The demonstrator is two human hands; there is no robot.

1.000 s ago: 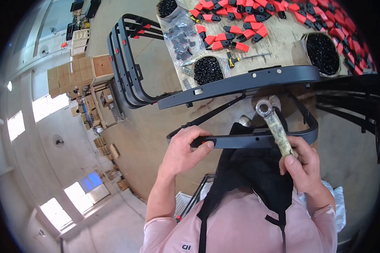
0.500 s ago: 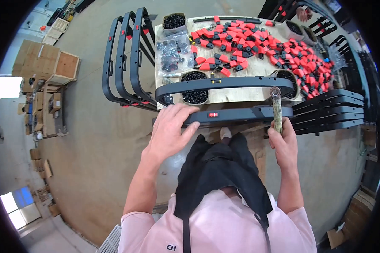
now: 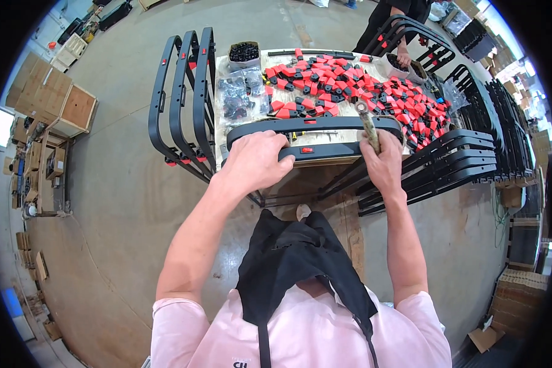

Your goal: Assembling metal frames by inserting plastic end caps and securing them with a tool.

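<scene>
A black metal frame [image 3: 334,149] with rounded ends and small red inserts stands upright at the table's near edge, its two bars running left to right. My left hand [image 3: 254,161] is wrapped over the frame's left end, fingers curled on the near bar and thumb toward the middle. In my right hand [image 3: 384,161] is a worn, stained wrench [image 3: 368,126]. Its round head points away from me, above the frame's right end. Whether this hand also touches the frame I cannot tell. Behind the frame lie many red-and-black plastic parts [image 3: 325,76].
On the wooden table [image 3: 224,132] are a box of small black parts [image 3: 244,54] and clear plastic bags [image 3: 236,95]. Similar frames stand left [image 3: 179,92] and lie stacked right [image 3: 448,150]. Across the table, another person's hand [image 3: 403,59] reaches into a box [image 3: 418,73].
My right hand and the wrench have moved left and away from me, closer to the frame. My left hand has closed further over the frame. The other person's hand is now at a box.
</scene>
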